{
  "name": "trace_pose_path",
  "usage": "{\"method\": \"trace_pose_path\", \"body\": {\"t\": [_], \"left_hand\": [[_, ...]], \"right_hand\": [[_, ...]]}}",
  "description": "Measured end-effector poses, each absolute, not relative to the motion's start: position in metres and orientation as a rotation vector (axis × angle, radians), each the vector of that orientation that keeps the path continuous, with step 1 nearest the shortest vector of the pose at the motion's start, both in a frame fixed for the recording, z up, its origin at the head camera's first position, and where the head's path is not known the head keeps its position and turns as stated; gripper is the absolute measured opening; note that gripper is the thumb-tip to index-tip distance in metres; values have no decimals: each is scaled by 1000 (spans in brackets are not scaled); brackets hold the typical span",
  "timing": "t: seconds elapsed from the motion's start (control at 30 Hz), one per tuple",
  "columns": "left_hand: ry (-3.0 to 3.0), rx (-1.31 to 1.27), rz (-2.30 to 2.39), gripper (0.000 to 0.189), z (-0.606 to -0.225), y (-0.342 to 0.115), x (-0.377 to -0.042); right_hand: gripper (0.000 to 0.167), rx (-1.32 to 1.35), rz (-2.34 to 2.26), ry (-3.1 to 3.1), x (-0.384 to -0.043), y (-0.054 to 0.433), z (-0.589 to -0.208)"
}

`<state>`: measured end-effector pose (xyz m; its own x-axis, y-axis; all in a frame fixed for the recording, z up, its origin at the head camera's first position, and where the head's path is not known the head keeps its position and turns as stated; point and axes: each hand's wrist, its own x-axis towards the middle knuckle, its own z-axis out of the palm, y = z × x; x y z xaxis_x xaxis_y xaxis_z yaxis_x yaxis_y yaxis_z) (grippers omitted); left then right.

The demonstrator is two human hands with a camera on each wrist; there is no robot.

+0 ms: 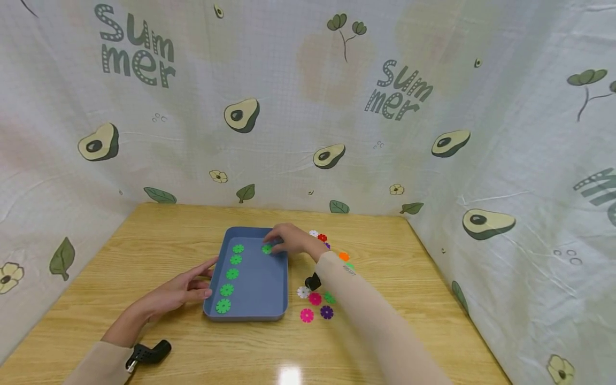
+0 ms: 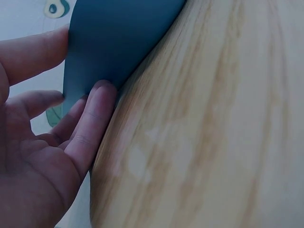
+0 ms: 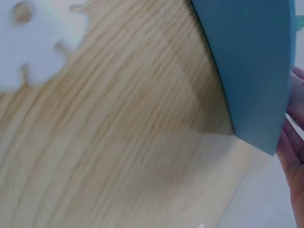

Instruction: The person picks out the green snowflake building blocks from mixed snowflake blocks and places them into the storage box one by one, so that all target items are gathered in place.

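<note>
A shallow blue-grey tray (image 1: 255, 280) lies on the wooden table, with several green notched plastic discs (image 1: 232, 274) in a column along its left side. At the far right inside it, my right hand (image 1: 292, 238) pinches another green disc (image 1: 267, 249) between thumb and fingers, low over the tray floor. My left hand (image 1: 175, 290) rests beside the tray, its extended fingers touching the outer left wall. In the left wrist view, fingertips (image 2: 103, 90) press against that blue wall (image 2: 121, 40). The right wrist view shows fingers (image 3: 290, 152) at the tray's outer wall (image 3: 254, 71).
Loose discs lie right of the tray: pink (image 1: 307, 315), purple (image 1: 326, 312), white (image 1: 303, 292), orange (image 1: 344, 256) and red (image 1: 322, 238) among them. The right forearm partly covers this group. A patterned curtain (image 1: 289, 160) hangs along the table's back and sides.
</note>
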<state>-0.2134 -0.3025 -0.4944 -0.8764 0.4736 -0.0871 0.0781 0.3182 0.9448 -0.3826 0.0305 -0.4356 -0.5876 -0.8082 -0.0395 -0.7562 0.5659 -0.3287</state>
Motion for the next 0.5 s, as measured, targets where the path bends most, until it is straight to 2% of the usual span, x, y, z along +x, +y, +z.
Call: {"method": "trace_pose_path", "body": {"t": [0.27, 0.5], "left_hand": [[2223, 505, 1586, 84, -493, -302, -214], [2228, 508, 1574, 83, -493, -301, -215]], "right_hand": [[36, -1463, -496, 2504, -369, 58, -413], [41, -1496, -563, 2463, -356, 90, -409]]}}
